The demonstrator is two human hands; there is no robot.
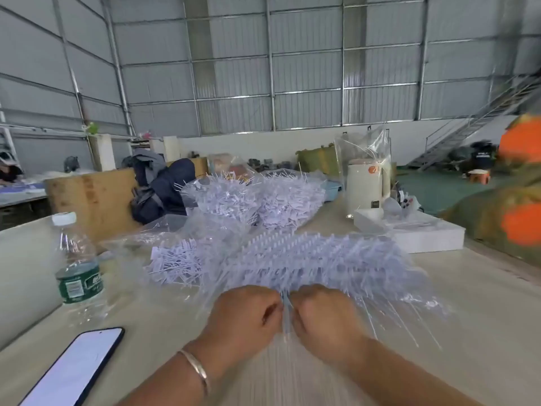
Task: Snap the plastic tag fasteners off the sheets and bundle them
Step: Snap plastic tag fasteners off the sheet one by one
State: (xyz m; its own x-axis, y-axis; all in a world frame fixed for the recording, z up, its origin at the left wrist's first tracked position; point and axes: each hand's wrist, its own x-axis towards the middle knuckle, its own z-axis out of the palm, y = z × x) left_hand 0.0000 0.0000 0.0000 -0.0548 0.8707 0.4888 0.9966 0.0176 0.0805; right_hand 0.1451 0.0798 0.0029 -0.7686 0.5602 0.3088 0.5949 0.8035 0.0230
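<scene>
A wide fan of translucent white tag-fastener sheets (328, 259) lies on the pale table (164, 326) just beyond my hands. My left hand (246, 320) and my right hand (325, 317) are side by side, both with fingers curled, pinching the near stems of the sheets between them. A loose heap of snapped-off fasteners (175, 265) sits to the left of the fan. Two clear bags stuffed with fasteners (251, 197) stand farther back. The picture is blurred by motion.
A water bottle (77, 265) stands at the left, a phone (76, 370) lies at the near left. A white kettle (366, 186) and a white box (424, 232) sit at the back right. Orange-and-green sacks (509, 212) bulk at the right edge.
</scene>
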